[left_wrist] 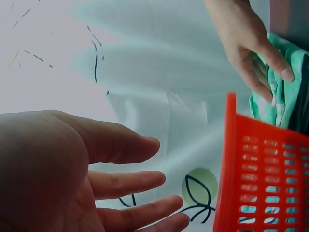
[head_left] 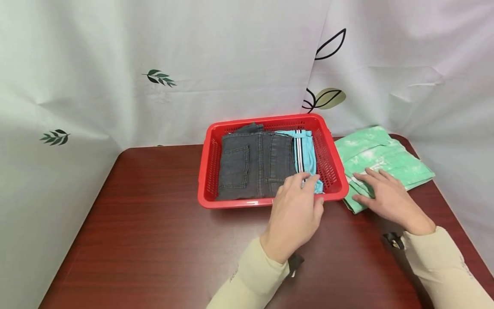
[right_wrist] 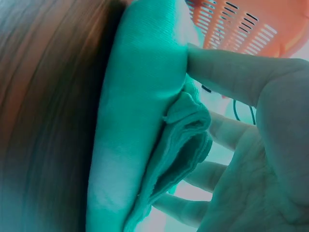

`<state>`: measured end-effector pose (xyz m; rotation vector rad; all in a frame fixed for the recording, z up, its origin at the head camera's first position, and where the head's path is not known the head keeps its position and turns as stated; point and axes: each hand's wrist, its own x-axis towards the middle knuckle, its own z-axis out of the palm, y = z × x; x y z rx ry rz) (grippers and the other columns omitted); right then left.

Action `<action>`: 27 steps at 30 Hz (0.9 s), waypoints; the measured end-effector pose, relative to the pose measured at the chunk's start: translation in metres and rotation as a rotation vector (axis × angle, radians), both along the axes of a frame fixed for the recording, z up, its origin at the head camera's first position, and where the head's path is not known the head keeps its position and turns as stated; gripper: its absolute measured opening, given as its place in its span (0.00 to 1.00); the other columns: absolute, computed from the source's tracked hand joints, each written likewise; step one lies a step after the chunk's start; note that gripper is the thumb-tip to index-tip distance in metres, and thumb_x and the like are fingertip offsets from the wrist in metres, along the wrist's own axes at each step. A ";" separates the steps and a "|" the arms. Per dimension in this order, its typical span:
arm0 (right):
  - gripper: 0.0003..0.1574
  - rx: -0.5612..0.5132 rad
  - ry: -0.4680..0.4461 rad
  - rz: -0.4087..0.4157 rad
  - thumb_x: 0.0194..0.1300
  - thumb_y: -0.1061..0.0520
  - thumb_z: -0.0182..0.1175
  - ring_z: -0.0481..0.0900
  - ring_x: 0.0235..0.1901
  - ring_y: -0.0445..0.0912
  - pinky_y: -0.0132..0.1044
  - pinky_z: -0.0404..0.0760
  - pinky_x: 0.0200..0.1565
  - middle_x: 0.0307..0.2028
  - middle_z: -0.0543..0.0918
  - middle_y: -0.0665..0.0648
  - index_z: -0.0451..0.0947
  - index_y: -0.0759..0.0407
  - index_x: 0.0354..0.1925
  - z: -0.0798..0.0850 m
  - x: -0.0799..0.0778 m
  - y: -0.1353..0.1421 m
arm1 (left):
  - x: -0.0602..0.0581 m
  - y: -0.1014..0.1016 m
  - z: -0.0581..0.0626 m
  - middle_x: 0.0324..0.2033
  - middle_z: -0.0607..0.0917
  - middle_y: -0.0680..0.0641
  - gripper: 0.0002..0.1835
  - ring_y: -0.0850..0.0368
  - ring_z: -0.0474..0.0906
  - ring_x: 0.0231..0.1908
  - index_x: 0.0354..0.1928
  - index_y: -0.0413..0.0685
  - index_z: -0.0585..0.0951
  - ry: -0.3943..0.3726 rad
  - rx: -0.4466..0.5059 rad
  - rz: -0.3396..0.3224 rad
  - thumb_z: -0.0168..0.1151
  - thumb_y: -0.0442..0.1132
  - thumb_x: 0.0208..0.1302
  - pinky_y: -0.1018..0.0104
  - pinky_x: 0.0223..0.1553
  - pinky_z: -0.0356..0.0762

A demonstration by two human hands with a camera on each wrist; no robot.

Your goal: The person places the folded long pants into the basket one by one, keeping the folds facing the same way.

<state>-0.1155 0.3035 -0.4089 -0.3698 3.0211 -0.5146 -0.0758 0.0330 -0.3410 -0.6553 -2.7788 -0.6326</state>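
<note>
A folded green and white tie-dye garment [head_left: 401, 161] lies on the table to the right of the red basket [head_left: 204, 171]. My right hand [head_left: 390, 199] rests on its near part; in the right wrist view the fingers touch the cloth's folded layers [right_wrist: 181, 145] without curling round them. My left hand [head_left: 295, 210] hovers over the basket's front rim, and in the left wrist view its fingers are extended with nothing between them. Inside the basket lie folded dark grey jeans [head_left: 254, 165] and, at their right, a folded light blue garment [head_left: 306, 150] with black and white stripes.
The dark red-brown table [head_left: 154, 240] stretches left of and in front of the basket. A white curtain [head_left: 239, 60] with leaf prints hangs behind the table and along both sides. Part of the green garment reaches the table's right edge.
</note>
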 end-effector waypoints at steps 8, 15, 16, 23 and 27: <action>0.42 -0.023 -0.031 0.026 0.58 0.47 0.73 0.55 0.65 0.79 0.80 0.55 0.53 0.66 0.64 0.79 0.73 0.66 0.65 0.000 0.012 0.017 | 0.012 0.012 -0.007 0.51 0.81 0.52 0.24 0.57 0.77 0.52 0.61 0.52 0.81 0.074 -0.049 -0.050 0.68 0.47 0.64 0.65 0.48 0.77; 0.39 -0.088 0.019 0.077 0.52 0.54 0.77 0.58 0.65 0.77 0.78 0.56 0.52 0.65 0.68 0.76 0.77 0.63 0.61 -0.004 0.027 0.033 | 0.021 0.022 -0.012 0.47 0.82 0.55 0.23 0.60 0.78 0.46 0.60 0.52 0.82 0.113 -0.095 -0.114 0.68 0.47 0.64 0.70 0.49 0.76; 0.38 -0.096 0.027 0.081 0.51 0.55 0.77 0.58 0.65 0.76 0.77 0.57 0.52 0.65 0.69 0.76 0.78 0.63 0.60 -0.004 0.030 0.035 | 0.022 0.023 -0.012 0.47 0.82 0.55 0.23 0.61 0.79 0.46 0.60 0.52 0.82 0.115 -0.101 -0.123 0.68 0.48 0.64 0.70 0.49 0.76; 0.37 -0.136 0.024 0.113 0.49 0.60 0.77 0.57 0.68 0.74 0.71 0.56 0.63 0.66 0.69 0.75 0.78 0.64 0.59 -0.009 0.041 0.046 | 0.028 0.032 -0.014 0.48 0.82 0.56 0.23 0.62 0.78 0.46 0.60 0.53 0.81 0.114 -0.155 -0.171 0.67 0.49 0.64 0.73 0.48 0.76; 0.37 -0.155 0.053 0.152 0.48 0.65 0.76 0.57 0.68 0.74 0.35 0.41 0.74 0.66 0.69 0.74 0.78 0.64 0.58 -0.013 0.048 0.054 | 0.030 0.038 -0.018 0.51 0.82 0.56 0.23 0.62 0.78 0.49 0.61 0.54 0.80 0.090 -0.186 -0.193 0.66 0.50 0.65 0.73 0.50 0.76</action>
